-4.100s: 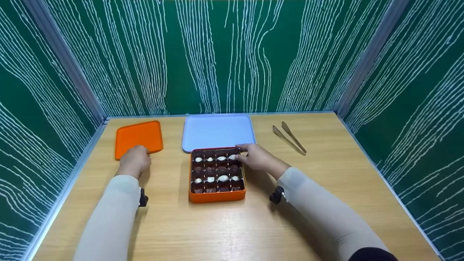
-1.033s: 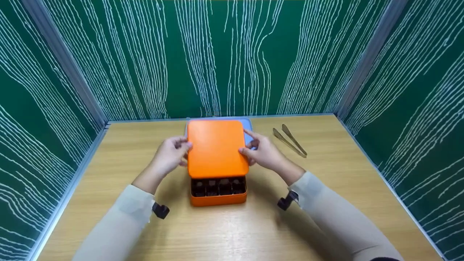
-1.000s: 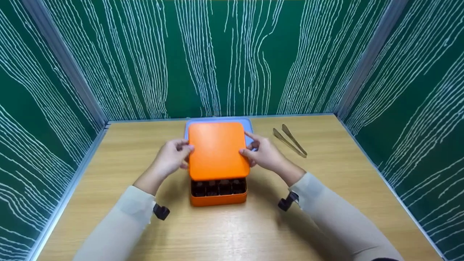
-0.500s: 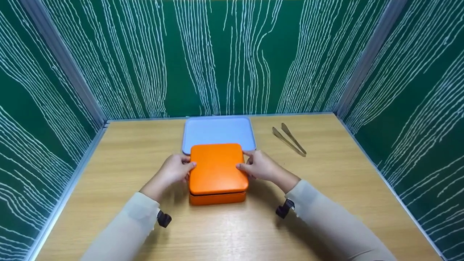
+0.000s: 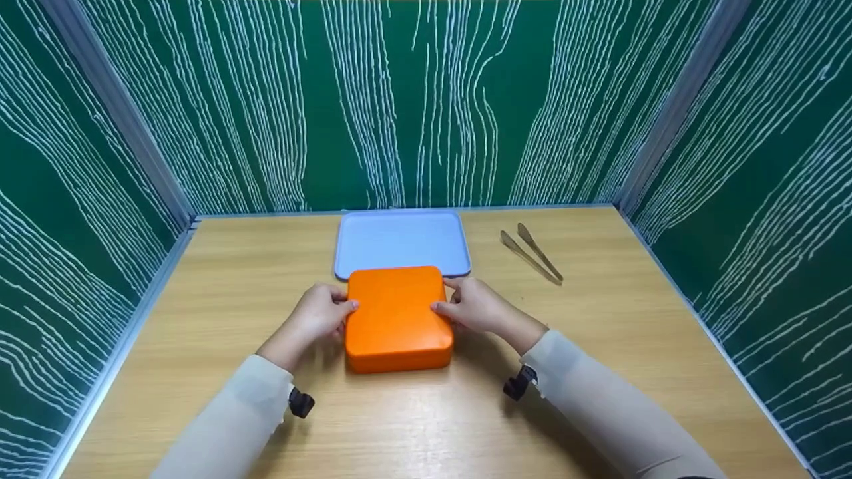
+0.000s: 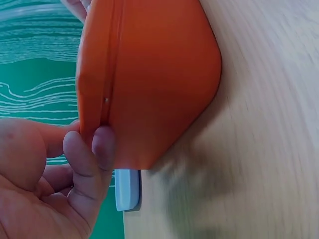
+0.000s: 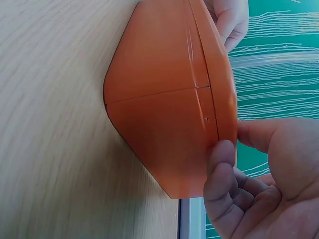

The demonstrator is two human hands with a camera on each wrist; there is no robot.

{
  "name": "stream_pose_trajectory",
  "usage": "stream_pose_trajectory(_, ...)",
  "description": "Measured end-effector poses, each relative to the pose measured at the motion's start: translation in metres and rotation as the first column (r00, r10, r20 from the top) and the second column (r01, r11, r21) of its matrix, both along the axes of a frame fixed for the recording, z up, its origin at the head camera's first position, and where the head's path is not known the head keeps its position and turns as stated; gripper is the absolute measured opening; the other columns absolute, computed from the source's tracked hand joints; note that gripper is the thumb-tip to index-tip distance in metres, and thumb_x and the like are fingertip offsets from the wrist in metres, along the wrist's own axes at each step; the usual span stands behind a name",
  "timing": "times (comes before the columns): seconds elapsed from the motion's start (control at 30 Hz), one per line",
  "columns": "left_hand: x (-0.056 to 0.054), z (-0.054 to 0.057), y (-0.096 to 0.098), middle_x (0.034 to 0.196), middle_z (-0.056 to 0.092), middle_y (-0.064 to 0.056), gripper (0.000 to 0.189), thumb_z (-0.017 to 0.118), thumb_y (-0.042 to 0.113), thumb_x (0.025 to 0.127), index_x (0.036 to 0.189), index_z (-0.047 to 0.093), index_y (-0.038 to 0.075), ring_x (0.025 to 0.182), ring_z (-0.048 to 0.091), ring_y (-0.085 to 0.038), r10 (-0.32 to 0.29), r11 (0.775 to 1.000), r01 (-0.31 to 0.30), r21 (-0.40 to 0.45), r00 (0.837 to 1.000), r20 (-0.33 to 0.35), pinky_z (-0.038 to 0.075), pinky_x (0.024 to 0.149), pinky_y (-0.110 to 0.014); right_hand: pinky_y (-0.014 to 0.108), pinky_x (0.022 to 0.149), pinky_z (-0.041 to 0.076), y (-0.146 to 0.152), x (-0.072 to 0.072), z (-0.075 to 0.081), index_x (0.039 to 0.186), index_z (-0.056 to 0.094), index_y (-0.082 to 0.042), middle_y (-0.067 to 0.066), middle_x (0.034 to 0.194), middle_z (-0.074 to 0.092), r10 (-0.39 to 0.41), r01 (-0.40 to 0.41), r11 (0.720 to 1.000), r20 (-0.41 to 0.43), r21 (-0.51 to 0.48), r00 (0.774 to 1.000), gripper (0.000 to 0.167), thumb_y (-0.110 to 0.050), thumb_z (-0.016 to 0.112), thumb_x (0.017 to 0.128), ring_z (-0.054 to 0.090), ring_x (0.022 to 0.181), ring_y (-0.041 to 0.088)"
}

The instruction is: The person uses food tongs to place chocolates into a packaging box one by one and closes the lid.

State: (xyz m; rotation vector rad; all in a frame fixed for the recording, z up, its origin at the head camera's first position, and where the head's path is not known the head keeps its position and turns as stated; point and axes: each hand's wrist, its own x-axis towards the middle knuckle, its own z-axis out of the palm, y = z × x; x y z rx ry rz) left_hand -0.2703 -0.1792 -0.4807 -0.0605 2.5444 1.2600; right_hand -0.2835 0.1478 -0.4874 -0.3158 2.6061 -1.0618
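Observation:
An orange tin box point(image 7: 154, 99) stands on the wooden table with its orange lid point(image 5: 398, 309) seated on top; a thin seam runs between them in both wrist views. My left hand point(image 5: 318, 313) pinches the lid's left side, thumb on the top face and fingertips point(image 6: 103, 144) against the side at the seam. Opposite it, my right hand point(image 5: 476, 307) grips the right side the same way, its curled fingers point(image 7: 219, 169) at the lid's edge. The chocolates inside are hidden under the lid.
Just behind the box lies a pale blue tray point(image 5: 403, 239). Metal tongs point(image 5: 531, 254) rest at the back right of the table point(image 5: 413, 426). Green panels with white lines point(image 5: 532, 100) wall in the back and sides.
The lid came from the back left, was held above the box by both hands, then lowered toward me. The gap at its front has closed, and the chocolates are now covered.

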Motion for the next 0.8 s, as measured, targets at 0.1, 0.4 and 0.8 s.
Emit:
stream_pose_trajectory(0.1,-0.0006,-0.0013,-0.0001,0.099,0.076,-0.010,0.029,0.071,0.024,0.114,0.134,0.078,0.003,0.074,0.069,-0.020,-0.001,1.000,0.001,0.005,1.000,-0.003,0.066,0.068,-0.029,0.023,0.047,0.041,-0.0004,0.0005,0.0002,0.174,0.046,-0.009,0.002,0.067,0.062,-0.015,0.015,1.000,0.017,-0.010,1.000,0.079,-0.035,0.081,0.108,0.053,0.051,0.016)
stream_pose_trajectory(0.4,0.0003,0.0032,-0.0002,0.112,0.073,-0.013,0.054,0.072,0.023,0.114,0.164,0.059,0.004,0.079,0.070,-0.024,0.021,1.000,-0.021,0.017,1.000,0.017,0.069,0.076,-0.035,0.022,0.047,0.042,-0.0010,0.0006,-0.0001,0.175,0.043,-0.006,0.001,0.065,0.061,-0.023,0.024,0.999,0.027,-0.036,0.999,0.080,-0.032,0.080,0.109,0.053,0.050,0.015)
stream_pose_trajectory(0.8,0.0002,0.0010,-0.0010,0.117,0.073,-0.013,0.054,0.073,0.025,0.113,0.162,0.061,0.007,0.089,0.074,-0.030,0.019,1.000,-0.019,0.016,1.000,0.021,0.070,0.079,-0.034,0.023,0.046,0.040,-0.0017,0.0002,-0.0038,0.174,0.047,-0.012,0.002,0.066,0.061,-0.036,0.037,0.999,0.033,-0.039,0.999,0.078,-0.032,0.082,0.107,0.051,0.050,0.017)
